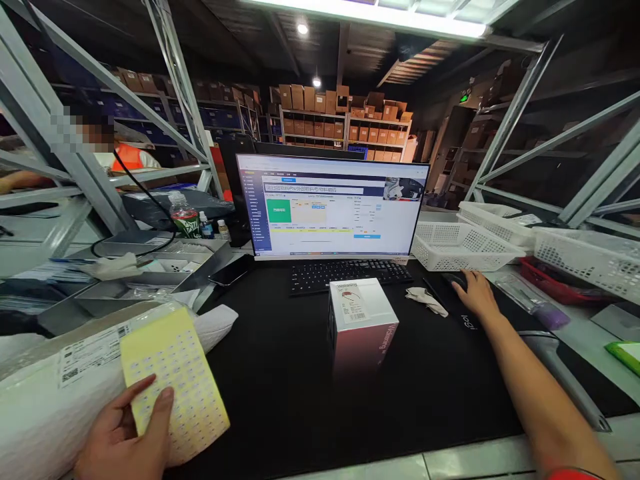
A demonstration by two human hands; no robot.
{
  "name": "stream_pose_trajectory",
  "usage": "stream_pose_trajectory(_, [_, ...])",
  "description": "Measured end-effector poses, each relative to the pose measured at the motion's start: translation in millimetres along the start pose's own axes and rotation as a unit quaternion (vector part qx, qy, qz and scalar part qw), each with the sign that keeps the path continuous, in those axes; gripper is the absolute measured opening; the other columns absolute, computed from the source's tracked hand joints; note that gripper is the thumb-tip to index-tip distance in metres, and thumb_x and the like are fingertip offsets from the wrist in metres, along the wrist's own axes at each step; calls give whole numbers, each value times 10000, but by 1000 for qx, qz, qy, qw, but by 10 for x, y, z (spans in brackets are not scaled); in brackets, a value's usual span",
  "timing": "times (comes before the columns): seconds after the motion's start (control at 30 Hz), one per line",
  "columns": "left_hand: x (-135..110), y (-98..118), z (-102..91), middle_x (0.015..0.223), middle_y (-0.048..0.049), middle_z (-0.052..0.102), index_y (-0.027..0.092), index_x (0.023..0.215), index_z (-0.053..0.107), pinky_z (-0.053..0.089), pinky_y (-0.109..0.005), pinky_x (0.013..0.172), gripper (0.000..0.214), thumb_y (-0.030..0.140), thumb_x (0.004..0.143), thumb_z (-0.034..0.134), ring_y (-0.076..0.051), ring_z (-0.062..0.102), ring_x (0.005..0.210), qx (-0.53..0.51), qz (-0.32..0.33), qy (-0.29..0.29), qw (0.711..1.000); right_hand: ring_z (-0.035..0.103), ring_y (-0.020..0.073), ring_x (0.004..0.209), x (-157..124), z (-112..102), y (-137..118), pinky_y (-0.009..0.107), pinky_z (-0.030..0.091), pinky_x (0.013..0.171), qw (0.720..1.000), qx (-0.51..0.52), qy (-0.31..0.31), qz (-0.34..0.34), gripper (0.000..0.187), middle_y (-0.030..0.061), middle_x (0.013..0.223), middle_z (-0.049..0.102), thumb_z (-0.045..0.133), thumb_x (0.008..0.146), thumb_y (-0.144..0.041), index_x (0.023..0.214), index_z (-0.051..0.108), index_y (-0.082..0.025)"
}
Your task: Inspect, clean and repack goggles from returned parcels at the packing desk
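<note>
My left hand (133,427) grips a yellow sheet of small printed stickers (175,380) at the lower left, thumb on its face. Behind that sheet lies a white padded package (45,407) with a printed shipping label. At the right, my right hand (475,293) rests over a black computer mouse (455,280) on the desk mat, its fingers curved onto it. Between the hands stands a white and pink box (363,327) with a label on top. Beyond the box are a black keyboard (350,273) and a lit monitor (330,210).
White plastic baskets (463,247) stand at the right, and a grey handheld scanner (565,373) lies by my right forearm. A phone (231,270), a drink bottle (184,217) and grey trays (150,283) are at the left. Another person (133,159) is behind the metal frame.
</note>
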State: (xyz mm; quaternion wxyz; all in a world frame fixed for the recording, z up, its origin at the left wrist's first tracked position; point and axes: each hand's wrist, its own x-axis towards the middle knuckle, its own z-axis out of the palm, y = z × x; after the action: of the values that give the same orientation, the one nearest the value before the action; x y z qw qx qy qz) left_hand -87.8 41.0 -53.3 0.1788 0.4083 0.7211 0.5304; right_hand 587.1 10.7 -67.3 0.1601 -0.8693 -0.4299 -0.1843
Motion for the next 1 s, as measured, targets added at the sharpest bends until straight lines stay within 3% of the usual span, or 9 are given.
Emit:
stream_pose_trajectory(0.2, [16, 7, 9, 911, 37, 799, 488, 979, 724, 634, -545, 737, 426, 672, 596, 692, -416, 732, 972, -44, -24, 5, 999, 474, 397, 1343, -66, 409, 196, 520, 448, 1057, 998, 18, 1, 52, 612, 232, 1500, 384, 498, 942, -509, 1456, 482, -176])
stream_pose_trajectory(0.3, [43, -9, 35, 1025, 11, 795, 467, 1040, 719, 630, -573, 797, 476, 651, 601, 712, -431, 716, 1031, -63, -51, -4, 997, 465, 406, 1349, -77, 473, 225, 531, 458, 1043, 999, 20, -12, 49, 586, 211, 1514, 372, 522, 928, -501, 1444, 502, -224])
stream_pose_trajectory(0.47, [46, -34, 42, 1226, -63, 732, 399, 1164, 671, 548, -673, 958, 623, 624, 589, 756, -472, 668, 1136, -104, -62, -19, 992, 512, 398, 1315, -47, 481, 230, 528, 460, 1043, 998, 12, -32, 46, 591, 208, 1522, 362, 499, 942, -495, 1474, 484, -238])
stream_pose_trajectory(0.63, [38, -18, 49, 1096, -52, 758, 364, 1077, 685, 592, -606, 921, 569, 613, 569, 741, -435, 696, 1103, -85, -55, -16, 995, 485, 421, 1352, -41, 432, 196, 580, 463, 1029, 998, 3, -51, 35, 643, 181, 1582, 295, 474, 946, -502, 1553, 380, -313])
stream_pose_trajectory(0.73, [66, -61, 72, 1024, -48, 767, 343, 1079, 694, 608, -610, 874, 601, 595, 535, 735, -434, 721, 1031, -84, -69, -15, 994, 469, 432, 1371, -13, 423, 165, 622, 459, 1021, 997, -1, -71, 27, 590, 165, 1601, 296, 458, 949, -482, 1521, 438, -341])
stream_pose_trajectory(0.9, [133, -167, 89, 1015, -25, 775, 331, 1052, 708, 632, -562, 813, 555, 574, 553, 742, -405, 727, 1014, -80, -53, -19, 995, 508, 431, 1345, 38, 424, 150, 643, 453, 1021, 996, -2, -84, 38, 563, 179, 1573, 373, 457, 936, -451, 1478, 511, -309])
stream_pose_trajectory(1.0, [171, -222, 115, 1032, -12, 767, 320, 1049, 696, 631, -521, 826, 483, 499, 608, 774, -358, 723, 1032, -107, -28, -25, 994, 558, 476, 1278, -33, 277, 108, 656, 484, 948, 996, 6, -80, 32, 573, 231, 1536, 414, 457, 923, -460, 1451, 554, -261])
